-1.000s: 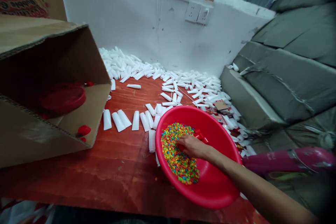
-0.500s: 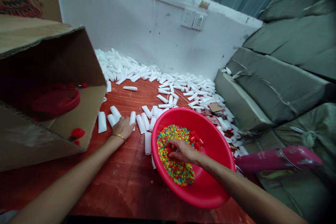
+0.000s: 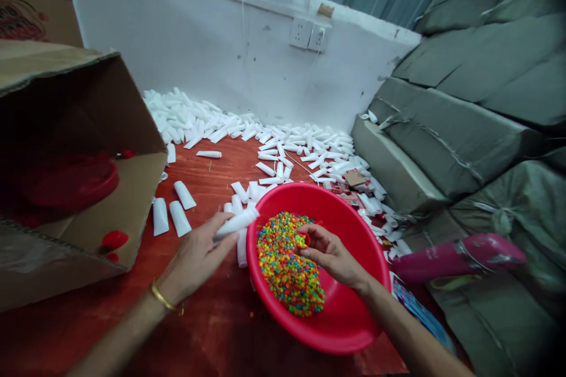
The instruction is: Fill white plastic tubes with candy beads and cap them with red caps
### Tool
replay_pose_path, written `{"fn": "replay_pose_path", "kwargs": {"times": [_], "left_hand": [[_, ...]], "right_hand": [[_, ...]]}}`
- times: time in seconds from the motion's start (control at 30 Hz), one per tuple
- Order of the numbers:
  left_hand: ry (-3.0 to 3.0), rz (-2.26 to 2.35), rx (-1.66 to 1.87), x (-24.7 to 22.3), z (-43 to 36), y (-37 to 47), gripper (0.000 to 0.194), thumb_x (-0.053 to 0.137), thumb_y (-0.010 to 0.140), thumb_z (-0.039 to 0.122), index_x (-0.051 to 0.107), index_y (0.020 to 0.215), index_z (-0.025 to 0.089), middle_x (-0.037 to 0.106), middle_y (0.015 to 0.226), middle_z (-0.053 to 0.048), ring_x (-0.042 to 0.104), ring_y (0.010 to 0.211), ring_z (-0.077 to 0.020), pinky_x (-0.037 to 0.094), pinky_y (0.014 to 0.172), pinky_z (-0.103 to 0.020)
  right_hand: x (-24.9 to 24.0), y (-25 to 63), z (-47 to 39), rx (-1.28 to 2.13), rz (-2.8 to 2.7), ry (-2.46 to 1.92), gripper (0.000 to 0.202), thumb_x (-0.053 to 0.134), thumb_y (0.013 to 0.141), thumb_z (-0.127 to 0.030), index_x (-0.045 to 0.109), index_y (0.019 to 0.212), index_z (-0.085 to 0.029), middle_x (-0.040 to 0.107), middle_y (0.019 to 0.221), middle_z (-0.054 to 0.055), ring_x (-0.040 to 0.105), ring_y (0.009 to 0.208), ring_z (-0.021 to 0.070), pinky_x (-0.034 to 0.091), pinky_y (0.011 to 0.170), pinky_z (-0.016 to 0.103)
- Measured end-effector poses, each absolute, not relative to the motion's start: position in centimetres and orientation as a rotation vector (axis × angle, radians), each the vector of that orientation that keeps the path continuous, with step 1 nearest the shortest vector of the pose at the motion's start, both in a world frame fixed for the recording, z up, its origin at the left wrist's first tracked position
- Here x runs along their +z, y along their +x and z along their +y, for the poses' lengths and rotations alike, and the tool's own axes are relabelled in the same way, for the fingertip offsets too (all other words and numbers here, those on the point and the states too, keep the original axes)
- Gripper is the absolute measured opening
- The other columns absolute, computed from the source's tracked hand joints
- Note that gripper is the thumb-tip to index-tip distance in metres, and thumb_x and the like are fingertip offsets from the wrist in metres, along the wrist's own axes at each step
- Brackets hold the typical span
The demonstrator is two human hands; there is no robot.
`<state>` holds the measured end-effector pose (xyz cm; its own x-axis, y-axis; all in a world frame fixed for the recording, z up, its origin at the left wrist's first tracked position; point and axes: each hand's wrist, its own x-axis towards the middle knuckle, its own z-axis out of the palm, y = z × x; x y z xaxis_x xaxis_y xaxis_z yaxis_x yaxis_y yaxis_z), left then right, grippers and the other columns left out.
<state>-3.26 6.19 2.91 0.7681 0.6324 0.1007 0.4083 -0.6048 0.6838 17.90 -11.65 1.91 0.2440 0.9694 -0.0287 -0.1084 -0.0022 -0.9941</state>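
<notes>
Here we are on the head view, and I've got both hands busy at the red table [image 3: 232,168]! Over on the left, my left hand [image 3: 197,259] has its fingers clamped on a white tube [image 3: 237,223], tilted up toward the right, its far end crossing the near-left rim of the red bowl [image 3: 371,312]; whether it touches that rim, I can't tell. Now across to my right hand [image 3: 333,256]: thumb and fingers pinched on a small red cup [image 3: 306,239] with bright candies showing inside, and I have it over the left half of the bowl, right above the spread of loose candies [image 3: 287,283]. Left of my left hand lie three loose tubes [image 3: 180,218], flat on the wood, and there's a great heap of tubes [image 3: 186,116] along the far wall [image 3: 177,41]! On the far left, an open cardboard box [image 3: 62,271] lies on its side, red pieces within, and to the right of the bowl sits a pink cylinder [image 3: 437,265] beside stacked grey bundles [image 3: 464,135]
</notes>
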Motion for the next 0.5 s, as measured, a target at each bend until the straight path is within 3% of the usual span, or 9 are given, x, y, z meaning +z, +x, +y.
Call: {"fn": "replay_pose_path", "kwargs": {"times": [0.1, 0.17, 0.3, 0.5], "left_hand": [[2.336, 0.497, 0.433, 4.7, 3.1, -2.5, 0.037, 0.039, 0.087, 0.043, 0.049, 0.118, 0.026, 0.063, 0.103, -0.001, 0.059, 0.086, -0.0168, 0.046, 0.074, -0.028], [2.377, 0.414, 0.414, 5.0, 2.0, -1.8, 0.036, 0.04, 0.087, 0.041, 0.05, 0.119, 0.028, 0.062, 0.107, -0.002, 0.059, 0.091, -0.0178, 0.046, 0.08, -0.031], [2.455, 0.419, 0.34, 4.4, 1.4, -0.8, 0.036, 0.042, 0.087, 0.04, 0.052, 0.119, 0.027, 0.064, 0.101, -0.004, 0.061, 0.086, -0.0203, 0.048, 0.076, -0.036], [2.45, 0.403, 0.379, 3.5, 1.3, -0.8, 0.035, 0.042, 0.087, 0.04, 0.051, 0.119, 0.028, 0.064, 0.1, -0.004, 0.06, 0.086, -0.02, 0.049, 0.076, -0.037]], "right_hand": [[2.1, 17.7, -11.9, 0.985, -1.009, -1.269, 0.03, 0.066, 0.075, -0.031, 0.053, 0.101, -0.024, 0.05, 0.096, 0.0, 0.054, 0.087, 0.0124, 0.046, 0.085, 0.031], [2.1, 17.6, -12.0, 0.896, -1.066, -1.361, 0.028, 0.064, 0.076, -0.03, 0.053, 0.101, -0.022, 0.051, 0.092, 0.001, 0.054, 0.082, 0.0128, 0.048, 0.077, 0.029], [2.6, 17.4, -12.3, 0.609, -1.285, -1.568, 0.024, 0.06, 0.078, -0.023, 0.053, 0.102, -0.02, 0.056, 0.088, 0.002, 0.054, 0.075, 0.0132, 0.047, 0.066, 0.025], [3.7, 17.4, -12.9, 0.233, -1.651, -1.638, 0.03, 0.053, 0.082, -0.012, 0.051, 0.11, -0.021, 0.057, 0.101, 0.006, 0.055, 0.092, 0.0162, 0.046, 0.077, 0.028]]}}
